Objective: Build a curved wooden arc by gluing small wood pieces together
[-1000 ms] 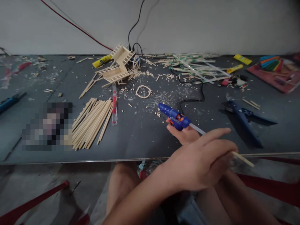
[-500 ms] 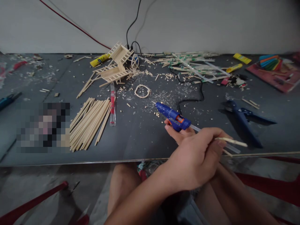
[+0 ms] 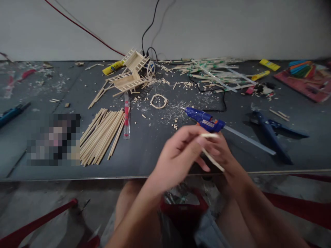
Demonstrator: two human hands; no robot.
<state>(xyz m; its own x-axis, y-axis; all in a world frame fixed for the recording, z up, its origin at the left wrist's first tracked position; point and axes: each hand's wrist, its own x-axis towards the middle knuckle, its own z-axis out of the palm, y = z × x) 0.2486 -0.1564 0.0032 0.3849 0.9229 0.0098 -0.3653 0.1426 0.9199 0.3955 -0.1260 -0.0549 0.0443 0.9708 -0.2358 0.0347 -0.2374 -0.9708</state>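
Note:
My right hand (image 3: 222, 144) is closed round the handle of a blue hot glue gun (image 3: 204, 119). The gun's nozzle points left, and a long clear glue stick (image 3: 249, 140) sticks out of its back. In front of it, my left hand (image 3: 178, 151) pinches thin pale wooden stick pieces (image 3: 213, 161) between thumb and fingers; whether they are joined I cannot tell. My left hand partly hides the right one. Beyond both hands, a small ring of wooden pieces (image 3: 152, 104) lies on the grey table (image 3: 144, 148).
Wooden sticks (image 3: 102, 137) lie bundled at left. Small wooden cart models (image 3: 129, 81) stand behind, beside a yellow tube (image 3: 113, 68). Green-marked sticks (image 3: 212, 69) are heaped at the back. A dark blue cutter-like tool (image 3: 274, 137) rests at right, below a red board (image 3: 302, 82).
My left hand has moved left with the stick pieces, from behind the glue gun to below it. The glue gun has shifted right and slightly up, and its glue stick is now in plain sight.

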